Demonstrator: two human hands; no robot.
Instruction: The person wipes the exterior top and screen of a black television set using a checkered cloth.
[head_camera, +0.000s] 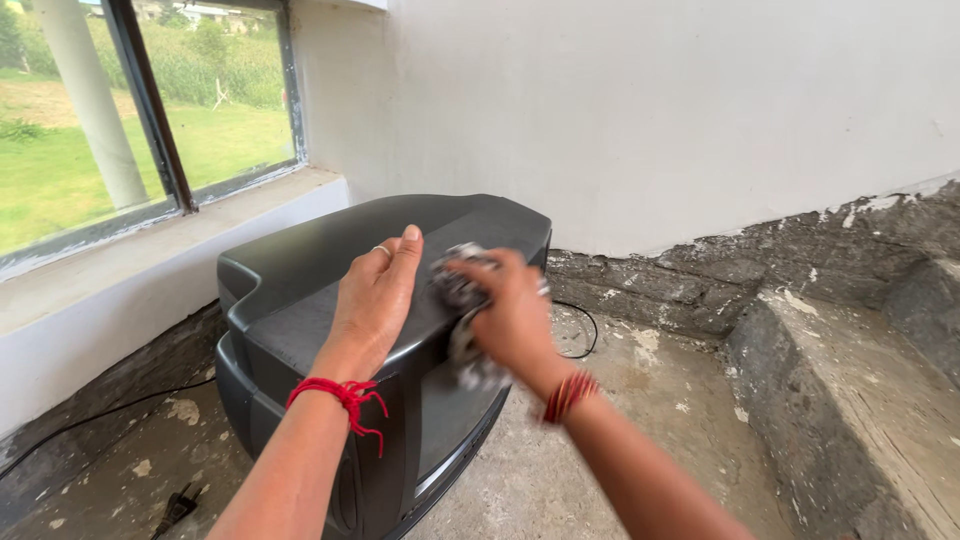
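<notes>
A dark grey tube television (330, 300) sits on the concrete floor (620, 440) below a window (150, 110). The left hand (375, 295) lies flat and open on its top, fingers together, pointing away, wrist wearing a red thread. The right hand (510, 310), blurred, is closed around a crumpled grey cloth (462, 290) pressed against the set's top edge.

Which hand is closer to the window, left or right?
Left. The left hand rests flat on top of the television, on the side toward the window. The right hand grips a cloth farther from it, nearer the set's front edge.
</notes>
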